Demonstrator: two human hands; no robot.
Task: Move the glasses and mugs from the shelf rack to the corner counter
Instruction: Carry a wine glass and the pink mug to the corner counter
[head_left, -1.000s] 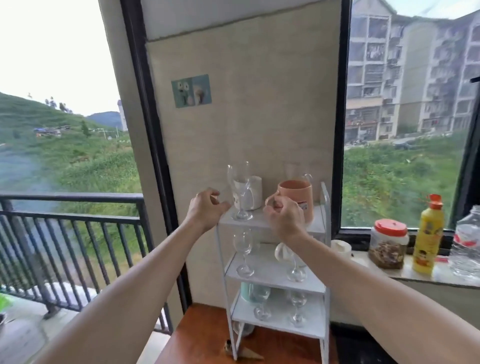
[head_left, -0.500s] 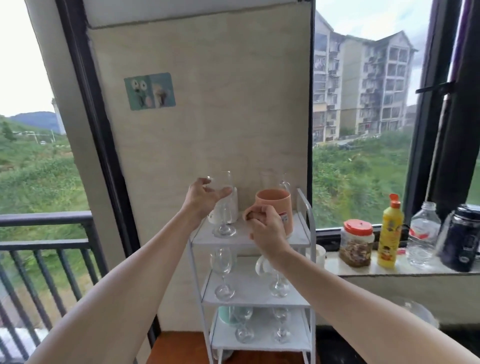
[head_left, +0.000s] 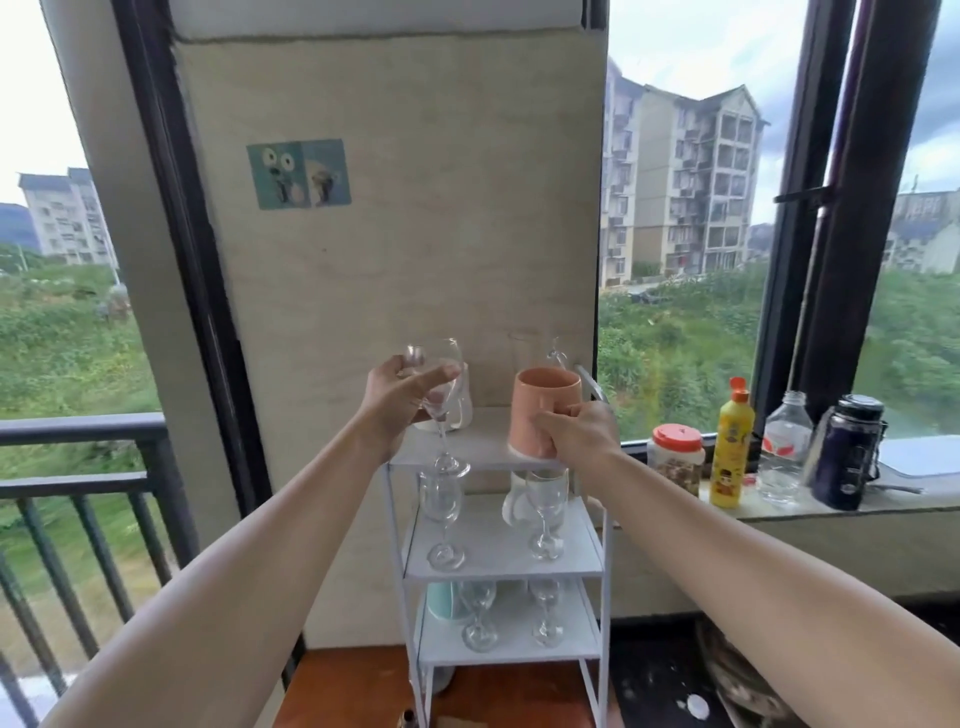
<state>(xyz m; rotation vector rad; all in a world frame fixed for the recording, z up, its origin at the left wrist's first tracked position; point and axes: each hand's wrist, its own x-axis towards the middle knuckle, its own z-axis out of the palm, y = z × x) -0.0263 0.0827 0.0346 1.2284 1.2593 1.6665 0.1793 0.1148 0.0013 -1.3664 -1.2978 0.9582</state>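
Peach-orange mug (head_left: 543, 410) at centre frame, right end of top shelf of white shelf rack (head_left: 597, 566). Right hand (head_left: 576, 434) wrapped round lower right side of mug, fingers curled tight against wall; grip closed on mug. Mug base level with shelf edge; cannot tell whether touching or just lifted.

Left hand (head_left: 397, 400) left of centre, grip closed round bowl of clear wine glass (head_left: 439, 387), thumb across front, fingers behind. Glass tilted, stem slanting down to foot at front left edge of top shelf; foot looks slightly raised, not certain. White mug (head_left: 460, 402) just behind that glass, on top shelf. Tall clear glass (head_left: 524, 351) behind peach mug, against beige wall panel (head_left: 415, 260).

Middle shelf: two wine glasses upright, one left (head_left: 441, 514), one right (head_left: 545, 514), white mug partly hidden behind right one. Bottom shelf: two more wine glasses (head_left: 480, 616), teal cup (head_left: 441, 603) at back left.

Right of frame, tabletop (head_left: 831, 512) along window sill: red-lidded jar (head_left: 675, 460), yellow bottle (head_left: 730, 452), clear plastic bottle (head_left: 784, 449), dark flask (head_left: 849, 452), standing in row, near one another. Well apart from rack's glasses.

Both bare forearms reaching in from lower corners. Dark balcony railing (head_left: 78, 467) at left; apartment blocks and green scrub through windows.
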